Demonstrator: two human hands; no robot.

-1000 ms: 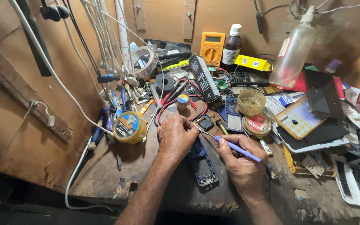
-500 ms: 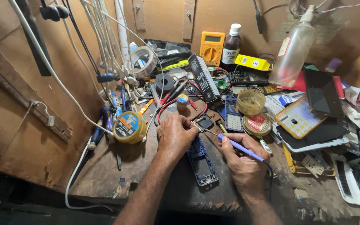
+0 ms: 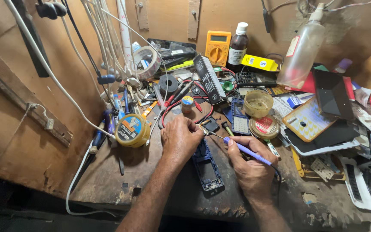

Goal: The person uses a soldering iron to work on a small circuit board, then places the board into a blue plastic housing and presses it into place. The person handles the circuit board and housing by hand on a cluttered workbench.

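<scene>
Phone frame (image 3: 208,165): blue, opened, lying flat on the wooden bench (image 3: 108,180), taken here as the reference point. Left hand (image 3: 180,138): just above the frame's top end, fingers closed together over a small dark part (image 3: 211,125), pinning it down. Right hand (image 3: 250,163): immediately right of the frame, fingers clamped around a blue-handled soldering iron (image 3: 245,150), its tip angled up-left toward the part. Yellow round tin (image 3: 132,129): well left of the frame. Keypad phone (image 3: 239,117): above and right of it. Round tub (image 3: 258,103): beyond that. Yellow meter (image 3: 218,47): far above the frame, against the back wall.
</scene>
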